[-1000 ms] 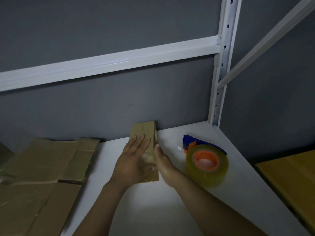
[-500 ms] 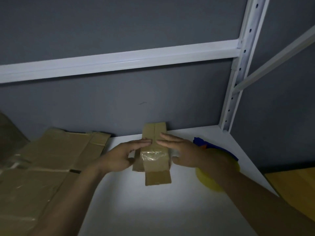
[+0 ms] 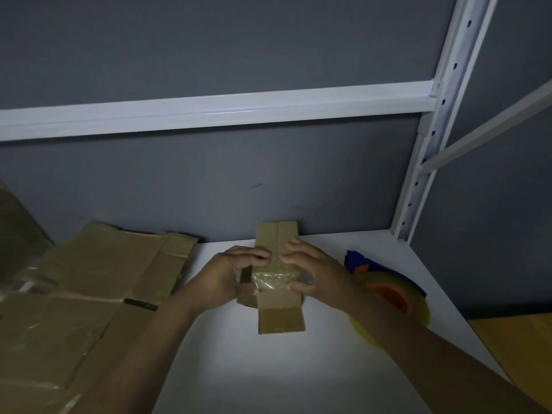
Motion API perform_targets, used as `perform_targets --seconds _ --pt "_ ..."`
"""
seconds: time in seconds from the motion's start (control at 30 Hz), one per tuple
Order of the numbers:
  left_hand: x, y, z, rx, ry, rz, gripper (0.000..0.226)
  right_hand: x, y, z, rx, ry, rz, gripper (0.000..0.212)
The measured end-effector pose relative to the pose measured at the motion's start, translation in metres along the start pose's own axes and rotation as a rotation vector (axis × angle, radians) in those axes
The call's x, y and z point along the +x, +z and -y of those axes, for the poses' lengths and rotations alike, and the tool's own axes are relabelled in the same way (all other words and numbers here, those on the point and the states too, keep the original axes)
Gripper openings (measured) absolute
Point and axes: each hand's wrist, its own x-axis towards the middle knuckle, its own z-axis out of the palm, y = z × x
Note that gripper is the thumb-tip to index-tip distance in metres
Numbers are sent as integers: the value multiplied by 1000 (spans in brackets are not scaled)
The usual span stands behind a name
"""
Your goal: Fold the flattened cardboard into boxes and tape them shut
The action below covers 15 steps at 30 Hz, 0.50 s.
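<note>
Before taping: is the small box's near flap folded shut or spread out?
Spread out. The near flap of the small brown cardboard box juts flat over the white shelf; left hand and right hand hold its middle.

A small box (image 3: pixel 280 312) lies mid-frame on the worktop (image 3: pixel 268 372), its far end by the back wall (image 3: pixel 209 186). Flattened cardboard (image 3: pixel 89 294) lies at lower left; the tape dispenser (image 3: pixel 398 295) sits right of the box.

Your right forearm (image 3: pixel 397 330) blocks half the tape roll (image 3: pixel 400 294) at 3 o'clock of the small box (image 3: pixel 280 316). The flattened cardboard (image 3: pixel 74 294) at 9 o'clock runs off the left and bottom edges. Your left hand (image 3: pixel 227 276) and right hand (image 3: pixel 316 270) cover the box's side flaps.
</note>
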Motion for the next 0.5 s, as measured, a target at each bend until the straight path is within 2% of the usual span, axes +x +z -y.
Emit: perform_targets --seconds 0.07,0.13,0.2,0.33,0.43,0.5 --pt "3 -7 0 16 -57 92 70 0 -5 0 24 9 48 60" --pt "6 -10 0 64 -59 114 68 1 -11 -4 39 -1 113 67" --pt "7 -5 0 67 -13 48 60 0 -14 -7 16 -19 142 69" --pt "4 13 5 76 71 -114 47 0 -11 -5 -5 11 83 62" --pt "2 22 2 105 55 -189 46 1 -8 1 -42 3 40 62" --pt "0 21 -1 111 49 -175 51 2 -9 2 -37 34 71 67"
